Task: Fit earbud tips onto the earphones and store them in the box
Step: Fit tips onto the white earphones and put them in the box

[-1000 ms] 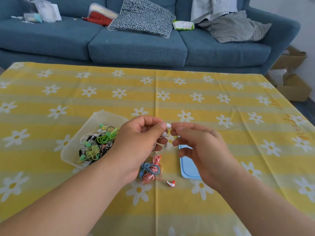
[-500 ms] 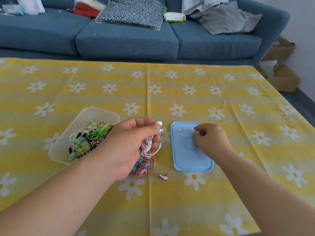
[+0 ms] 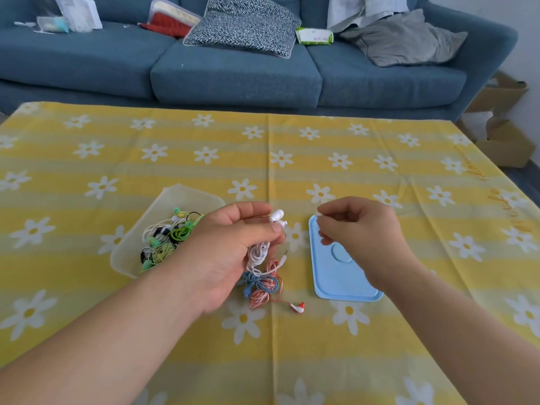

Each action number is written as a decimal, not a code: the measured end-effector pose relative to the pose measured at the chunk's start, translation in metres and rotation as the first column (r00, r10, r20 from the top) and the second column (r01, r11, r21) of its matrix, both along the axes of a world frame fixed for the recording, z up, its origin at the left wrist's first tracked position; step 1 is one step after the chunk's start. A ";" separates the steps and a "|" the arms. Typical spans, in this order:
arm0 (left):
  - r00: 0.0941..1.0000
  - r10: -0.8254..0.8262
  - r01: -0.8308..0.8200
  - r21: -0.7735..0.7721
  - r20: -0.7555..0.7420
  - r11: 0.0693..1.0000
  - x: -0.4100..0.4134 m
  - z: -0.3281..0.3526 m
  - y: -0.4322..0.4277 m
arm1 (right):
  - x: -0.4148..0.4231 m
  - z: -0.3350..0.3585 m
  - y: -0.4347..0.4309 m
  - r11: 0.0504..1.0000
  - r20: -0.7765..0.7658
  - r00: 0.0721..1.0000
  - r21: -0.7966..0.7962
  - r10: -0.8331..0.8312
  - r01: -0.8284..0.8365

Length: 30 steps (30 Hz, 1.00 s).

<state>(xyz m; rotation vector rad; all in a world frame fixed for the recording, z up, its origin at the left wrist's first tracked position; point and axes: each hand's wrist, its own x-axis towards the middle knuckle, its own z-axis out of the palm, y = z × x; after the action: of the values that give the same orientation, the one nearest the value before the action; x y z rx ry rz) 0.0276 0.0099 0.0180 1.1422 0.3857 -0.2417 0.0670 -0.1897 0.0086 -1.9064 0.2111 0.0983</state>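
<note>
Earphones (image 3: 276, 215), coiled white cord (image 3: 258, 254), gripped by left hand (image 3: 230, 249), right hand (image 3: 359, 229) pinching tip (image 3: 319, 214)

Both forearms bare, entering from lower corners, converging toward centre; hands level, apart.
Left hand (image 3: 233, 249): back toward camera, fingers curled, thumb pressed across, gripping white earphones (image 3: 276, 216).
Right hand (image 3: 361, 229): fingers bunched, thumb and forefinger pinching small earbud tip (image 3: 319, 213), wrist bent slightly inward.

Far side: blue sofa (image 3: 233, 74) bearing a patterned cushion (image 3: 242, 24) and a grey cushion (image 3: 409, 39). Near side: table under a yellow daisy-print cloth (image 3: 175, 147). Far right: cardboard boxes (image 3: 505, 141) beside a white wall (image 3: 526, 39).
</note>
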 end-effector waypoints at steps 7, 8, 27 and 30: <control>0.998 -0.009 0.007 0.023 0.066 1.000 0.000 0.003 0.005 | -0.022 0.017 0.027 0.926 -0.057 0.981 0.344 0.187 -0.156; 0.997 -0.016 0.013 0.046 0.074 0.999 -0.001 0.003 0.006 | -0.023 0.017 0.029 0.918 -0.070 0.978 0.364 0.199 -0.160; 0.991 -0.056 0.030 0.210 0.122 0.977 -0.003 0.000 0.004 | -0.022 0.014 0.025 0.812 -0.126 0.979 0.580 0.163 -0.061; 0.991 -0.063 0.036 0.224 0.115 0.974 -0.004 0.000 0.004 | -0.022 0.014 0.024 0.809 -0.124 0.979 0.585 0.162 -0.060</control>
<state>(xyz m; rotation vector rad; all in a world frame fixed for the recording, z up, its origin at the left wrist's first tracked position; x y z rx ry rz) 0.0238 0.0134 0.0179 1.3806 0.2808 -0.1741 0.0446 -0.1655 0.0222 -1.2922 0.1580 0.3651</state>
